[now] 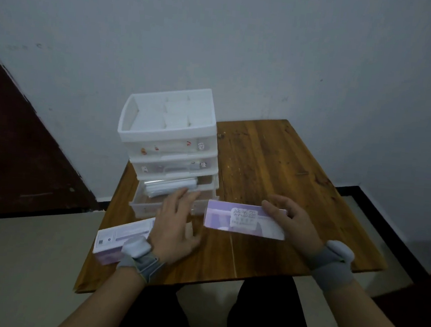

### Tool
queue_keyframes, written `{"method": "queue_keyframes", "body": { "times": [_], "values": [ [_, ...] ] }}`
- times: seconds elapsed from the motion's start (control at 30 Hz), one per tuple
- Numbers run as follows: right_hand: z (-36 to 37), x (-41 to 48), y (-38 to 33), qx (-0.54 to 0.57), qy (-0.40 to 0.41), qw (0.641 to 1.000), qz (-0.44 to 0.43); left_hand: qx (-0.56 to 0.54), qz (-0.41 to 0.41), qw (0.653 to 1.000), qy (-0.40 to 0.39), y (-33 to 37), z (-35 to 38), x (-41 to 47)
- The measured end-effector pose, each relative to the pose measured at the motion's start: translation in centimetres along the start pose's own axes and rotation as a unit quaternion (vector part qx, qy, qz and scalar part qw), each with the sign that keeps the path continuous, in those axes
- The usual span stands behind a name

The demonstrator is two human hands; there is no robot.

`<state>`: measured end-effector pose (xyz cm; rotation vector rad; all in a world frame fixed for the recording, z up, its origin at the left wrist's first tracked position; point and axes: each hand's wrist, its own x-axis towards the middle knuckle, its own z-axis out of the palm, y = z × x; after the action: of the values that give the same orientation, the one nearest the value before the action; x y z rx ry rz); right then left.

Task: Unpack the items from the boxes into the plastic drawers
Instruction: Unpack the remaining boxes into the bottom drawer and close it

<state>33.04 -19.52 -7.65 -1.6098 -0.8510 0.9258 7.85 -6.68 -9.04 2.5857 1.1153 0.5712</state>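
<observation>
A white plastic drawer unit (pixel 167 138) stands at the table's far left. Its bottom drawer (pixel 143 205) is pulled out and holds clear wrapped packets (pixel 170 186). My left hand (pixel 176 225) hovers over the drawer's front edge with fingers straight, holding nothing. My right hand (pixel 291 222) grips the right end of a purple and white box (pixel 243 220), held flat just above the table. A second purple and white box (pixel 122 238) lies at the table's near left corner, partly behind my left wrist.
The wooden table (pixel 273 173) stands against a grey wall. The unit's top tray has open compartments. A dark door is at the left. My legs show under the table's near edge.
</observation>
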Motion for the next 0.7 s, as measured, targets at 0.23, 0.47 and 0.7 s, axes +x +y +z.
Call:
{"method": "queue_keyframes", "body": {
  "times": [0.23, 0.47, 0.7],
  "values": [
    [1.0, 0.2, -0.6, 0.043, -0.037, 0.997, 0.051, -0.209, 0.036, 0.967, -0.139, 1.5, 2.1, 0.1],
    [-0.1, 0.1, -0.4, 0.136, -0.067, 0.988, 0.033, -0.265, -0.017, 0.952, -0.154, 0.6, 3.0, 0.1],
    [-0.5, 0.1, -0.5, 0.096, -0.068, 0.993, 0.01, -0.313, -0.01, 0.942, -0.119, 1.3, 2.9, -0.3]
  ]
}}
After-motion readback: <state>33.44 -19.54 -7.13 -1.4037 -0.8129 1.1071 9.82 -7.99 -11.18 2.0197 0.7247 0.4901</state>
